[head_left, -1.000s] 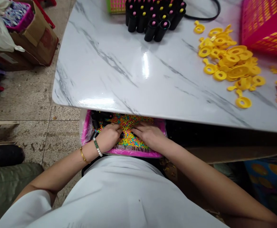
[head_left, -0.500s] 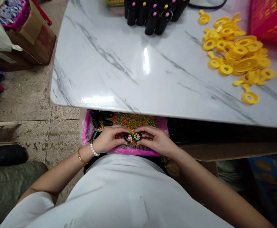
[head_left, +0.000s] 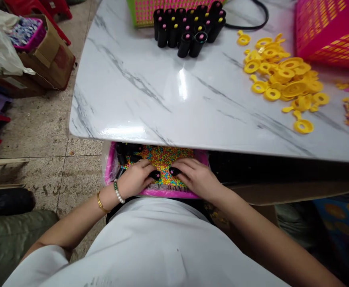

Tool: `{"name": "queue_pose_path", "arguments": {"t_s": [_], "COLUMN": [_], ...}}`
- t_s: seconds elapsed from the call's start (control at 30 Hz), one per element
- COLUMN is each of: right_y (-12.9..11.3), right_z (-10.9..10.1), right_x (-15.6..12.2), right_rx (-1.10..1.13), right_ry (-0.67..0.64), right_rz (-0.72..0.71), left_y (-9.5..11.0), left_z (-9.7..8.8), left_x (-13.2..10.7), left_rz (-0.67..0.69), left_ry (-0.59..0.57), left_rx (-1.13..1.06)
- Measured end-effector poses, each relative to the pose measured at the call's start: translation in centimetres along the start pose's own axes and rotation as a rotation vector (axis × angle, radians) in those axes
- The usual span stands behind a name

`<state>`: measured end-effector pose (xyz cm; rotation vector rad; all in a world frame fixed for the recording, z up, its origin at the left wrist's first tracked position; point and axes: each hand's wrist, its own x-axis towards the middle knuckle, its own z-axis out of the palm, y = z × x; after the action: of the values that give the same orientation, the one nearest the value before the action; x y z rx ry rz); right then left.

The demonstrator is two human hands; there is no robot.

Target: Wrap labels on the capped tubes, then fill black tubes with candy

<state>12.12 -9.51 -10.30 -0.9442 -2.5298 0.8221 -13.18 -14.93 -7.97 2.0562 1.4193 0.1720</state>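
Observation:
Over a pink bin (head_left: 168, 193) full of small coloured beads (head_left: 165, 159), my left hand (head_left: 137, 177) is closed round a black tube (head_left: 154, 175). My right hand (head_left: 195, 177) grips another black tube (head_left: 174, 171) a little to the right, apart from the first. Both tubes lie tilted low against the beads, a pink spot showing on the left one's end. More black tubes (head_left: 121, 153) rest at the bin's left side, partly under the table edge. A bead bracelet and a gold bangle circle my left wrist.
On the marbled table (head_left: 126, 99) stands a cluster of black tubes (head_left: 184, 44) with pink and yellow bits on top, before a green-and-pink basket (head_left: 141, 14). Yellow plastic rings (head_left: 284, 75) are heaped at right, near a pink basket (head_left: 326, 36). Cardboard boxes (head_left: 51, 56) stand at left.
The two tubes, side by side with bead-filled mouths facing up before, are now separated and tipped down toward the beads. My view has shifted slightly, showing more of the table's far side.

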Motion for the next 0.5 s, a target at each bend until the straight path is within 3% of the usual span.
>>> {"name": "queue_pose_path", "arguments": {"t_s": [0.17, 0.5], "right_y": [0.63, -0.22], "right_z": [1.00, 0.93], "right_x": [-0.39, -0.33], "right_rx": [-0.013, 0.258], "right_ry": [-0.014, 0.048], "right_rz": [-0.035, 0.097], "left_y": [0.81, 0.66], "left_z": [0.15, 0.03], "left_x": [0.02, -0.73], "left_rz": [-0.084, -0.143], "left_ry": [-0.102, -0.069], "left_rx": [0.193, 0.094]}}
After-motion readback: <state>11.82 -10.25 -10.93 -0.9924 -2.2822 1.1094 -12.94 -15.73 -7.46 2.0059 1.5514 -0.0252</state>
